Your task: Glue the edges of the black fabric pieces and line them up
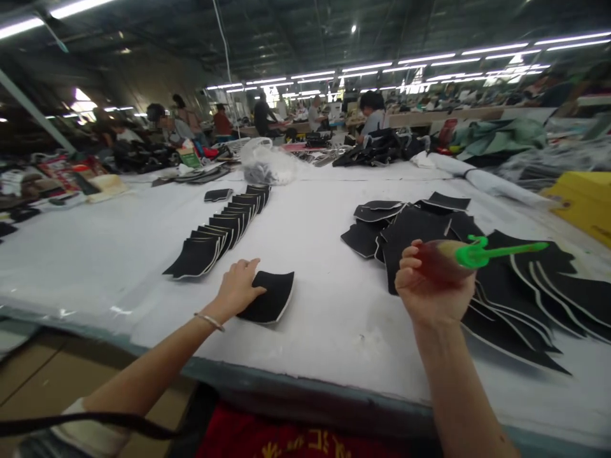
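Observation:
My left hand [240,287] rests on the left edge of a single black piece [273,294] near the front of the white table, its thumb and fingers apart. In my right hand [432,292] is a glue bottle [442,259] with reddish-brown contents and a green nozzle pointing right, held above a loose heap of black pieces [415,232]. Beyond my left hand, an overlapping row of black pieces with pale edges [229,226] runs away from me.
One small black piece [218,195] lies left of the row's far end. A clear plastic bag [267,162], dark straps [382,147] and a white roll [491,182] are farther back. At right stands a yellow container [585,203]. Several people work beyond.

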The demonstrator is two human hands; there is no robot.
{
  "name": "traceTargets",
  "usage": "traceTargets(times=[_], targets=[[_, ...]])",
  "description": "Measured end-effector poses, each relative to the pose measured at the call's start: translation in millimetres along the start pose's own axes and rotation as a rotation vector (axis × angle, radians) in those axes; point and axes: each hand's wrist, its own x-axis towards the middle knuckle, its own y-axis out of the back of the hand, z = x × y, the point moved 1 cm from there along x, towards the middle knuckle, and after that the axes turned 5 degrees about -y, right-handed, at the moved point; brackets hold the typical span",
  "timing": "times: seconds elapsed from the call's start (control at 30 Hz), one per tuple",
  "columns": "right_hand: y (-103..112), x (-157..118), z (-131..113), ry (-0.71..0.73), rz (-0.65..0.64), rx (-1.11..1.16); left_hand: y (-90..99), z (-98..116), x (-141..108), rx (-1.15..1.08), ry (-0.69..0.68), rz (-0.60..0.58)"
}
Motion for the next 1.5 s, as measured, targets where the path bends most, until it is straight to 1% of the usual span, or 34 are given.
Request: traceTargets(times=[0.03,0.07,0.17,0.23,0.33,0.4,0.5,0.67,0.77,0.87,0.97,1.07,1.17,1.23,1.33,1.5], targets=[[0.7,1.6,2.6,-0.011,0.026,-0.015,-4.5,5.7,-5.4,0.078,-0.037,0.037],[1.4,3.1,5.2,-0.020,0.054,-0.033,-8.8,13.0,-10.6,0.099,-0.083,0.023],[2.7,6.7,13.2,-0.030,0.111,-0.103,-18.2,35.9,-23.4,0.060,-0.163,-0.138],[1.9,7.7,18.6,-0.035,0.108,-0.156,-19.8,46.8,-27.4,0.107,-0.169,-0.178],[-2.2,6.7,26.1,-0.045,0.112,-0.212,-18.0,54.0,-25.5,0.196,-0.171,-0.223],[-6.4,4.6,29.8,-0.045,0.143,-0.224,-16.1,55.2,-20.9,0.224,-0.173,-0.266],[-13.0,1.5,33.0,-0.044,0.194,-0.225,-13.1,58.8,-13.7,0.257,-0.178,-0.295],[-17.3,0.2,33.8,-0.054,0.231,-0.217,-7.8,77.2,-7.5,0.283,-0.115,-0.350],[-14.7,1.5,33.4,-0.046,0.223,-0.227,-4.8,86.7,-7.3,0.343,-0.143,-0.357],[-11.5,2.7,34.5,0.009,0.225,-0.259,-1.5,83.4,-7.1,0.376,-0.209,-0.367],[-11.4,2.1,39.7,0.084,0.216,-0.334,2.7,68.0,-5.9,0.325,-0.243,-0.361],[-13.9,-1.4,50.4,0.127,0.163,-0.476,2.7,50.8,-7.2,0.199,-0.283,-0.381],[-16.2,-7.2,62.8,0.204,0.108,-0.698,-4.5,39.3,-11.9,0.116,-0.310,-0.358],[-18.3,-11.0,69.6,0.271,0.063,-0.888,-10.8,35.2,-15.0,0.091,-0.313,-0.322],[-25.0,-14.9,76.5,0.350,-0.011,-1.159,-17.6,31.8,-17.2,0.059,-0.319,-0.300],[-42.8,-15.8,86.5,0.489,-0.131,-1.476,-18.7,29.1,-17.3,0.024,-0.346,-0.280]])
